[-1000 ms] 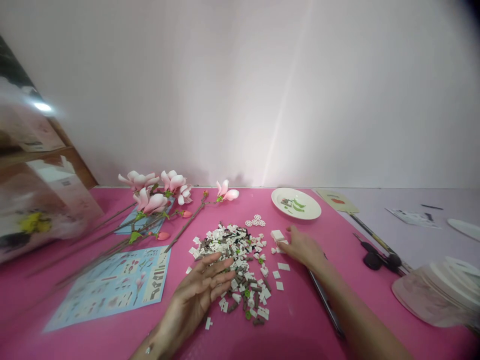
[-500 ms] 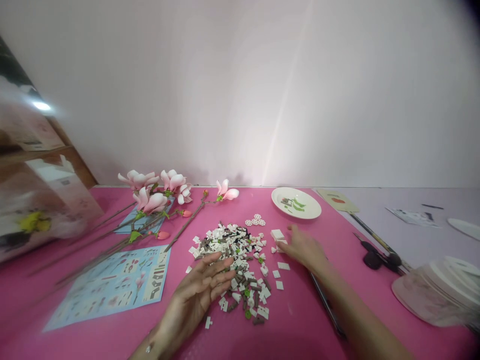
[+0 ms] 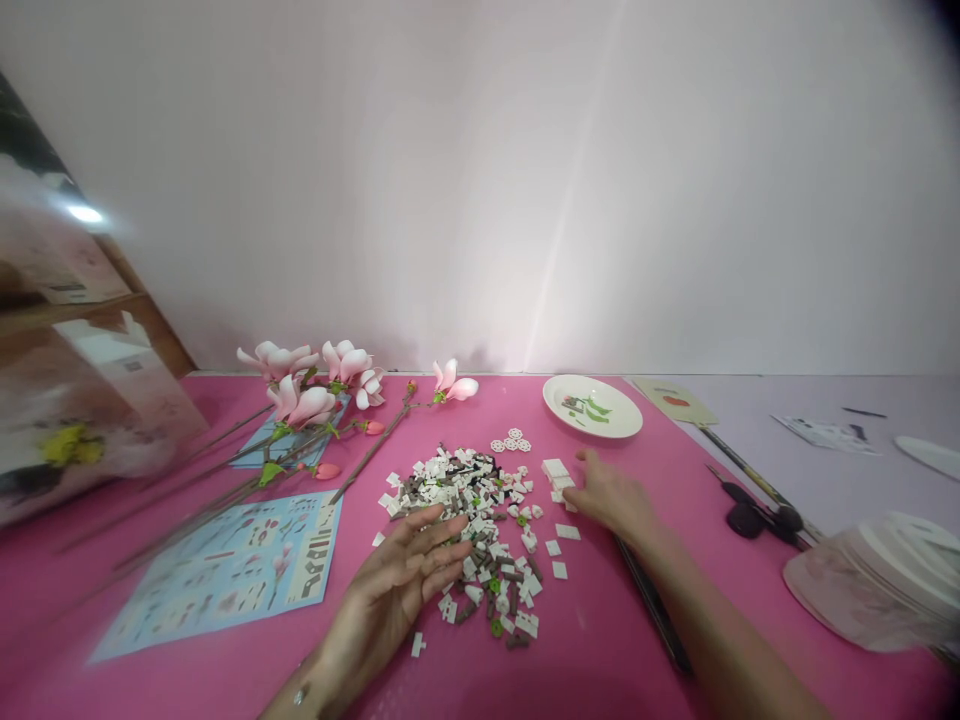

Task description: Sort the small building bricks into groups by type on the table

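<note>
My left hand [image 3: 401, 580] lies palm up with its fingers stretched out, over the left edge of a pile of small building bricks [image 3: 480, 500]. The bricks are mostly white and grey-brown, with a few green ones. Nothing rests in that palm. On the right side, my right hand [image 3: 613, 498] is beside a small group of flat white tiles [image 3: 556, 470], its thumb near them and its index finger apart. No piece shows in it. A few loose white tiles [image 3: 568, 532] lie just below. Several white lacy round pieces [image 3: 512, 440] sit behind the pile.
Pink magnolia stems [image 3: 300, 403] and a printed parts sheet [image 3: 225, 570] lie to the left. At the back is a white plate [image 3: 626, 420] with green pieces. Scissors [image 3: 746, 515], a dark pen-like rod [image 3: 652, 605] and a clear tub [image 3: 862, 590] are on the right.
My right hand has shifted slightly right, so more of the white tile group shows. My left hand has stayed in nearly the same place.
</note>
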A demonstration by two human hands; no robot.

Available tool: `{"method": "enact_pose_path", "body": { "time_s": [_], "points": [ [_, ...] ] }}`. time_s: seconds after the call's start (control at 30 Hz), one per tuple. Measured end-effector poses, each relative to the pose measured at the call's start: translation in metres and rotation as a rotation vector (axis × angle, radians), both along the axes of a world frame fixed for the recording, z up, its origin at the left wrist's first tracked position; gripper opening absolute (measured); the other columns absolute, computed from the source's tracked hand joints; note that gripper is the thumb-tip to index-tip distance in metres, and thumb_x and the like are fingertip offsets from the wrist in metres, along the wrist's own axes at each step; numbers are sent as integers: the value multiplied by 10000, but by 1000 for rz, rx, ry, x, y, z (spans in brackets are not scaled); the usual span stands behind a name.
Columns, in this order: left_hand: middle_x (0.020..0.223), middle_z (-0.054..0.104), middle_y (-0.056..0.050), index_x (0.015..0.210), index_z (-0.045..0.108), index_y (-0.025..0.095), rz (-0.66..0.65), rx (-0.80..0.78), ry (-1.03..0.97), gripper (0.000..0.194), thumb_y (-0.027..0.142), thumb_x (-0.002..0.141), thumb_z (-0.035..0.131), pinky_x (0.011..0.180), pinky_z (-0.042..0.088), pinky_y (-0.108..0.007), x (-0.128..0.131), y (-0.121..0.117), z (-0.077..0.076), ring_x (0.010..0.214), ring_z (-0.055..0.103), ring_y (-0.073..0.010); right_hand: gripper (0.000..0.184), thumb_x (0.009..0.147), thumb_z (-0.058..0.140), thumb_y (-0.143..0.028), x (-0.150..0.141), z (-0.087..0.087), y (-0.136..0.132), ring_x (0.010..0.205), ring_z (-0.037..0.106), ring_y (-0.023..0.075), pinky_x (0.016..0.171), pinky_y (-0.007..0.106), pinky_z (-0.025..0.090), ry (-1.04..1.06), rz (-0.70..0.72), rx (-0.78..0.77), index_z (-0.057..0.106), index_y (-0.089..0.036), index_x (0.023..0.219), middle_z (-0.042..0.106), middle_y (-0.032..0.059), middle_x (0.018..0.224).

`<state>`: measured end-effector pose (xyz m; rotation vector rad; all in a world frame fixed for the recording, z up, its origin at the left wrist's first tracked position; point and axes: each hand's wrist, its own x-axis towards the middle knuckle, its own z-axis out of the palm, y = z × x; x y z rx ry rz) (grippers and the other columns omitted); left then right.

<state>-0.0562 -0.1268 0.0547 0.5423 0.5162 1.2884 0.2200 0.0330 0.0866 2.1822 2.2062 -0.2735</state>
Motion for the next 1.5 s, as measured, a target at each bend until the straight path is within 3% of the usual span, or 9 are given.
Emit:
{"method": "enact_pose_path", "body": {
  "time_s": [0.2, 0.33, 0.43, 0.67, 0.8, 0.97, 1.17, 1.37, 1.5],
  "points": [
    [1364, 542, -172, 1269, 506, 164, 1, 5, -5, 472, 171, 806, 600, 1067, 341, -488, 0, 0, 1, 1213, 548, -340, 540, 720, 572, -199, 5, 3, -3, 865, 617, 211, 584, 248, 337, 31, 43, -31, 469, -175, 1250, 656, 82, 1063],
    [1354, 552, -165, 1263, 513, 171, 2, 6, -7, 466, 172, 805, 600, 1067, 342, -483, 0, 0, 2, 1205, 556, -331, 238, 720, 565, -147, 0, 9, -15, 762, 588, 184, 559, 245, 296, 0, 76, -35, 557, -193, 953, 653, 39, 895],
    [1365, 543, -163, 1264, 516, 172, -4, 5, 0, 457, 179, 814, 594, 1075, 331, -484, 0, -1, 2, 1213, 549, -331, 63, 786, 553, -218, -7, 11, -23, 730, 573, 191, 547, 254, 271, -23, 77, -32, 546, -190, 842, 641, 49, 834],
    [1369, 539, -166, 1269, 518, 171, -8, 1, -1, 467, 182, 810, 602, 1078, 330, -482, 1, 0, 0, 1219, 545, -329, 118, 790, 519, -211, -9, 0, -24, 685, 565, 195, 531, 260, 246, -7, 33, 11, 576, -172, 884, 640, 69, 785],
    [1360, 549, -165, 1259, 526, 171, -8, -3, 4, 463, 184, 803, 608, 1066, 347, -475, 1, -1, 1, 1214, 550, -330, 169, 774, 510, -213, -3, 5, -11, 707, 584, 180, 550, 250, 301, 73, -3, 41, 632, -179, 885, 671, 68, 824],
    [1366, 547, -156, 1258, 530, 175, -14, 3, 6, 442, 175, 820, 585, 1075, 336, -471, 1, -1, 0, 1234, 536, -324, 191, 779, 487, -193, -5, 10, 9, 659, 594, 170, 546, 247, 331, 137, -42, 43, 651, -161, 687, 669, 75, 722],
    [1373, 541, -157, 1263, 523, 173, -19, 13, -4, 440, 164, 826, 568, 1083, 328, -483, 1, 0, -2, 1224, 544, -321, 307, 827, 467, -211, -8, 0, 24, 614, 588, 174, 548, 260, 344, 137, -71, 27, 595, -164, 553, 637, 75, 620],
    [1389, 521, -167, 1279, 506, 165, -20, 23, -12, 442, 168, 840, 556, 1088, 319, -489, 0, -1, -2, 1233, 535, -328, 137, 810, 519, -299, -5, 7, 11, 719, 602, 193, 553, 260, 332, 87, -75, 38, 593, -185, 789, 659, 68, 804],
    [1387, 521, -168, 1277, 507, 164, -21, 22, -6, 440, 164, 840, 559, 1092, 310, -490, 1, -1, -1, 1236, 531, -329, 294, 773, 569, -444, -15, 14, -5, 741, 599, 211, 539, 263, 329, 56, -42, 13, 535, -185, 909, 640, 64, 858]
  ]
}}
